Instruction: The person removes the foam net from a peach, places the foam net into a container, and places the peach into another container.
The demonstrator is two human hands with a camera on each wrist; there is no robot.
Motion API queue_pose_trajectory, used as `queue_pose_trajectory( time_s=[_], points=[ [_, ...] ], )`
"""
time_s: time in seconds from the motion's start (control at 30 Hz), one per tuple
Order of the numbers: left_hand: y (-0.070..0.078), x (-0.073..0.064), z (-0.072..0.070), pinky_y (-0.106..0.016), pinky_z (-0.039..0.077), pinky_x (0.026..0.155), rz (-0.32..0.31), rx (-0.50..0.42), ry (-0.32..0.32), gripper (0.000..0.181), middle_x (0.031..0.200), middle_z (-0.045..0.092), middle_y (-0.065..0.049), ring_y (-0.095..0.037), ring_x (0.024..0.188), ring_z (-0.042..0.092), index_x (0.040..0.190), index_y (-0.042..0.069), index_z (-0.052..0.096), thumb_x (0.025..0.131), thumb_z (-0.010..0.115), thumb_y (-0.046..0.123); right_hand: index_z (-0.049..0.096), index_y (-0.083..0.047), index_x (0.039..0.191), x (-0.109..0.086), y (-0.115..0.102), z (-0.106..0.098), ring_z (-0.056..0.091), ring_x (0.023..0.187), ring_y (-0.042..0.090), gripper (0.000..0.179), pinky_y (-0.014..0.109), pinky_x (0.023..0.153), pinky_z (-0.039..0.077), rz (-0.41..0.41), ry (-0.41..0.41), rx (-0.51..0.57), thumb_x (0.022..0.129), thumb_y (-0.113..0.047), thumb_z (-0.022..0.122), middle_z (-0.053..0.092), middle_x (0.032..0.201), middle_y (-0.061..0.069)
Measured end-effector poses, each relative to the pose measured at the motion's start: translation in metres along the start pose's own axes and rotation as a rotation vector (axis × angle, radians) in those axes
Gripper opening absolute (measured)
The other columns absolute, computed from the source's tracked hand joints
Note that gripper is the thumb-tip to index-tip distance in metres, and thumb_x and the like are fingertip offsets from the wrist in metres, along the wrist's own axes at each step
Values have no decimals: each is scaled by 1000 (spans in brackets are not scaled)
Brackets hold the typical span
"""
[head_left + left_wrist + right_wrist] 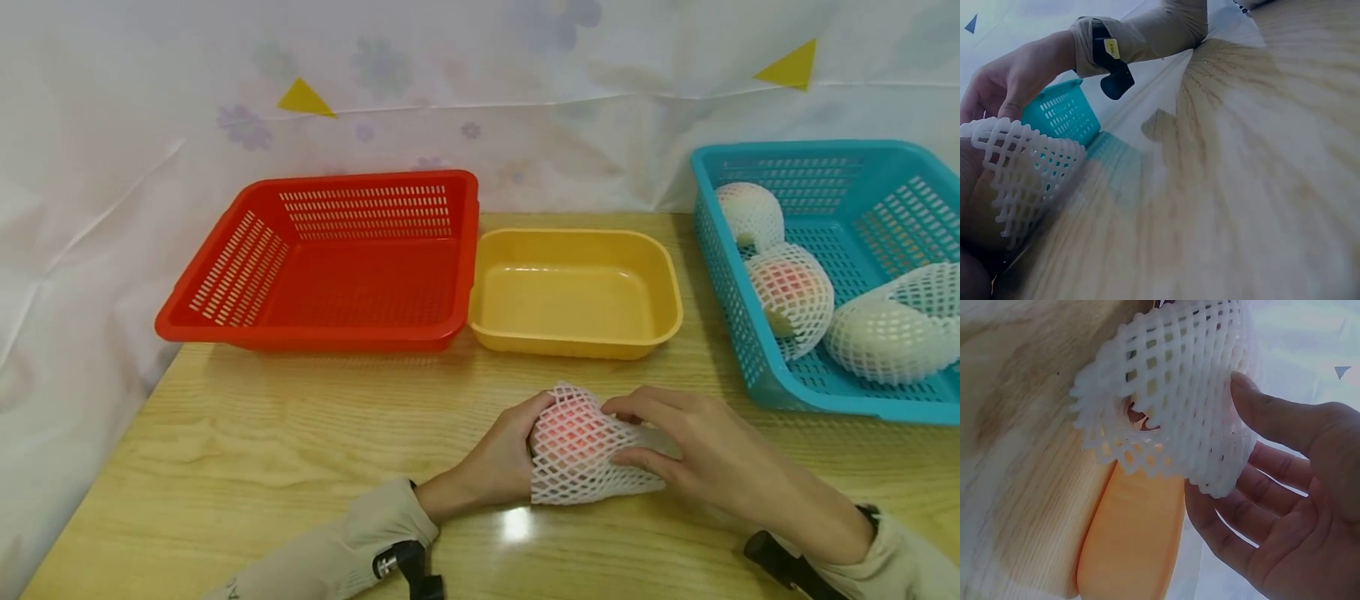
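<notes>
A round pinkish-red fruit [573, 429] sits inside a white foam net [581, 487] just above the table, in front of the yellow tub. My left hand [501, 454] grips the fruit from the left, thumb along its upper side. From the right, my right hand [712, 458] pinches the net's loose end between thumb and fingers. In the right wrist view the thumb presses the near face of the foam net [1191, 381], with the fingers behind it. The left wrist view shows the net [1029, 156] up close; the left hand is mostly cut off there.
A red slotted basket [360, 336] stands at the back left, beside a yellow tub [570, 343]. At the right, a teal basket [780, 375] holds several netted fruits [791, 287]. The wooden table [247, 442] meets a white floral cloth [420, 67] behind.
</notes>
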State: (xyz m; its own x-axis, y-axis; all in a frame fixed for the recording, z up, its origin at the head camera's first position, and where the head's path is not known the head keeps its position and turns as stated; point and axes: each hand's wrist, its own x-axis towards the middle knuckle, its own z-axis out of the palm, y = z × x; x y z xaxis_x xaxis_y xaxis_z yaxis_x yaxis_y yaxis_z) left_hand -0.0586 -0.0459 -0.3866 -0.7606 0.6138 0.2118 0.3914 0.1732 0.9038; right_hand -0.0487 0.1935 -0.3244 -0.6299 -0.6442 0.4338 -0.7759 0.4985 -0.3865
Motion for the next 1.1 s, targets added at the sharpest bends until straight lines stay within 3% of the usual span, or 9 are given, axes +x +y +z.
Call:
queue_pose_trajectory(
  time_s=[0.47,1.1],
  points=[
    [2,-1,1,-26,46,93,34,58,12,65,116,61,-6,-9,105,57,122,7,52,67,87,14,66,-15,110,-2,2,1,63,83,5,29,12,74,47,-55,31,38,91,-36,64,65,96,-7],
    [4,-3,-3,-25,47,91,-9,72,24,65,114,63,-8,-9,102,58,121,4,54,65,86,12,67,-11,106,-4,4,1,62,78,4,32,11,68,46,-94,66,70,94,-38,55,66,93,-4]
  ],
)
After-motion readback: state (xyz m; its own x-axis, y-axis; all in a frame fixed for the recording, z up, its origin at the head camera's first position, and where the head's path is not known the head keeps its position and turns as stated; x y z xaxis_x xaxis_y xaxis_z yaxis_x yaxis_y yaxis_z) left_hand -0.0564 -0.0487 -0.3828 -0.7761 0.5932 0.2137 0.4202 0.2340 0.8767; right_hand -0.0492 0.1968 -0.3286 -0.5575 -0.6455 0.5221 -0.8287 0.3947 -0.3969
